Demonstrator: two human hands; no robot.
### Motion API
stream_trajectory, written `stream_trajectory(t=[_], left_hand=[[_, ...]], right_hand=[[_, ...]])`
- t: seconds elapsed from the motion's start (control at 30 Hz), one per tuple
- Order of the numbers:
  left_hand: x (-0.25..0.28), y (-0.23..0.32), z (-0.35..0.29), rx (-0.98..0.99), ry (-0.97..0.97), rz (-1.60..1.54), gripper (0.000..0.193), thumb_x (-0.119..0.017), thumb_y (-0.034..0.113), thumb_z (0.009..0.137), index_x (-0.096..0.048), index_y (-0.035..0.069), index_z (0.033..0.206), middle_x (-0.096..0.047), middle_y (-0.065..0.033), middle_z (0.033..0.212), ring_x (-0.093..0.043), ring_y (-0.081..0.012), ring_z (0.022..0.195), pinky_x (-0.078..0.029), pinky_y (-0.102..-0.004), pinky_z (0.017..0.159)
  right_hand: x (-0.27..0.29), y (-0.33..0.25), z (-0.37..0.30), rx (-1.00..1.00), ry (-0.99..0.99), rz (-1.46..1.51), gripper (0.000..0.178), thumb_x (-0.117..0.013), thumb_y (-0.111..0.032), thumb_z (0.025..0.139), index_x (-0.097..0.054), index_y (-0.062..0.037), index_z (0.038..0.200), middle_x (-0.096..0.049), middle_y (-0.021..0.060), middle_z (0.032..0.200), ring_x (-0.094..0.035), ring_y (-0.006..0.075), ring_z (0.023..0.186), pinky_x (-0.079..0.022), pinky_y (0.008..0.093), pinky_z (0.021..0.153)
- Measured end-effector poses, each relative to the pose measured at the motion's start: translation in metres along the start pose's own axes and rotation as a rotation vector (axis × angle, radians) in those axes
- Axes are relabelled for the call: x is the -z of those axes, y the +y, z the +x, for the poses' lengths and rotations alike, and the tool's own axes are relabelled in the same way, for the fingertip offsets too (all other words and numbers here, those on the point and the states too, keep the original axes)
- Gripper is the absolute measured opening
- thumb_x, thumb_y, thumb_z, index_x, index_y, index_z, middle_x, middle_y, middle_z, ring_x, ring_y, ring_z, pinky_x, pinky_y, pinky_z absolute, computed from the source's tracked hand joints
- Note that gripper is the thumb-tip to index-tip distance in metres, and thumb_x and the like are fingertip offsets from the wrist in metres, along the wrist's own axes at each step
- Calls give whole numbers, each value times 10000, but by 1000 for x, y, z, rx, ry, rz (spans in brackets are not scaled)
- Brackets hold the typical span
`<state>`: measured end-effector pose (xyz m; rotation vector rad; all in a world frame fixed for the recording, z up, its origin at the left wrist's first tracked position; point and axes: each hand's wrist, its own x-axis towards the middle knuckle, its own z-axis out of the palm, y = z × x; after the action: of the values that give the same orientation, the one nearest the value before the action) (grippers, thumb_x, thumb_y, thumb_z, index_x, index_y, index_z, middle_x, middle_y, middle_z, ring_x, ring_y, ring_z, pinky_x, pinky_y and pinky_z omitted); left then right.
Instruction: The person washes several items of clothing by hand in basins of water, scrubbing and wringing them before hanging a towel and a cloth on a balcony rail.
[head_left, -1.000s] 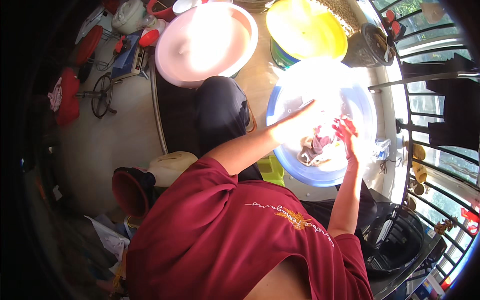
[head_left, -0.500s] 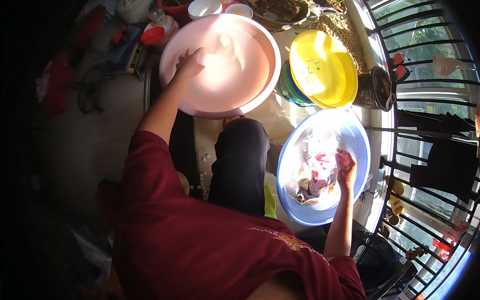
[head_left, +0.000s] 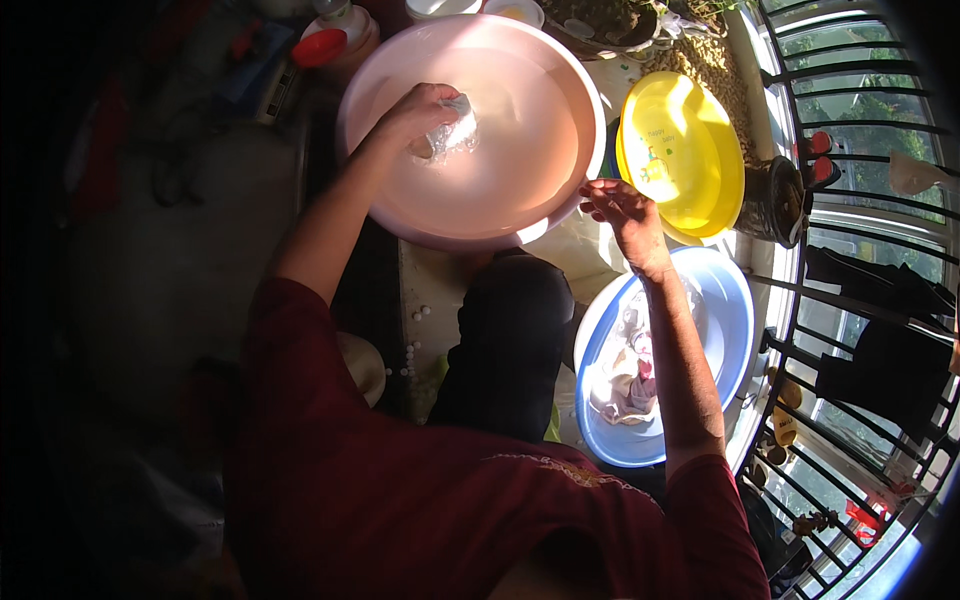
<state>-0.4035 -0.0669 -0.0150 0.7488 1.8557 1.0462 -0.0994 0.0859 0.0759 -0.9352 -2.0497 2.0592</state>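
Observation:
Over the water in a large pink basin [head_left: 535, 190], my left hand [head_left: 420, 112] is closed on a wet white cloth [head_left: 456, 128], whose lower end touches the water. My right hand [head_left: 628, 220] is raised near the pink basin's right rim. Its fingers are loosely bent and apart, with nothing seen in them. Below that forearm stands a blue basin [head_left: 728, 325] holding a heap of wet laundry [head_left: 625, 380] in white, beige and pinkish red. My right forearm hides part of it.
A yellow basin [head_left: 690, 175] leans between the pink basin and a dark pot [head_left: 785, 200]. Window bars [head_left: 850, 160] with dark garments [head_left: 885, 375] line the right. White bowls [head_left: 442, 8] and a red scoop-like thing [head_left: 320, 47] stand at the back. My knee [head_left: 515, 300] is close to the pink basin.
My left hand has closed on the white cloth and lifted it partly from the water. My right hand has left the laundry and moved up and left toward the pink basin.

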Motion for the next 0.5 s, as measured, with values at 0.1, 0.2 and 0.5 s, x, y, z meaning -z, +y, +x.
stream_trajectory(t=[0.1,0.2,0.5], left_hand=[[29,45,-22,-35,-5,-45,537,-519,53,654,-520,-1,1188,-583,-37,963,-541,-116,840,-438,-250,676],[50,80,-46,13,-19,-44,579,-491,34,649,-495,7,1227,-555,-24,1031,-514,-102,878,-430,-229,716],[62,149,-70,-212,-198,-335,566,-457,2,665,-479,-25,1230,-575,-60,1044,-560,-109,898,-451,-231,797]], right_hand=[[-13,-3,18,-135,-20,126,304,-578,-225,859,-568,-9,1073,-636,87,997,-609,163,864,-465,278,785],[-22,-1,37,-196,-61,372,267,-546,-180,885,-554,-16,1096,-629,92,1019,-610,169,857,-477,274,761],[-79,0,104,-239,-114,580,742,-500,-465,865,-152,-95,1407,-129,113,1467,-172,324,1326,-215,478,1051]])
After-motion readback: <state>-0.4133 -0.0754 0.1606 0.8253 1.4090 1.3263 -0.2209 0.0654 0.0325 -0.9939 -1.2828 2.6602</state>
